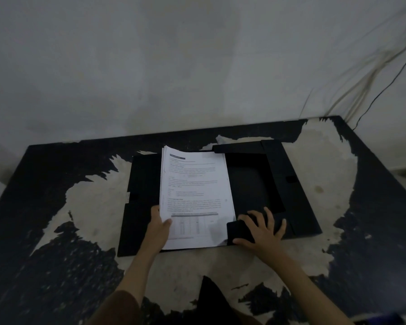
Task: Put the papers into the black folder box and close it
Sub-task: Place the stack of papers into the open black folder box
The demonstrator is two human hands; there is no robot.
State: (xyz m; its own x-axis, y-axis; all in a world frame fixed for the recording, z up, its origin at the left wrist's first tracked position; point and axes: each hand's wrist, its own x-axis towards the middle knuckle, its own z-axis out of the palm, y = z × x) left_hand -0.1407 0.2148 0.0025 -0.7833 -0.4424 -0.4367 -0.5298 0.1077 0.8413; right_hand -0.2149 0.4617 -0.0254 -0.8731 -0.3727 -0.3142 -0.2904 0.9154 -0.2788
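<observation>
Loading step underway: left hand pinches the papers by their near-left corner, stack straddling the open black folder box, right hand splayed flat on its near flap; next, slide stack right into the tray.

Showing two bare forearms, slim and uncovered from wrist to near the elbow. Wearing a brown short sleeve on the left arm, its edge ending just above the elbow; nothing of a sleeve showing on the right arm. Wearing no rings, watch or bands that can be made out on the left hand or the right hand, the fingers being slightly blurred.
</observation>
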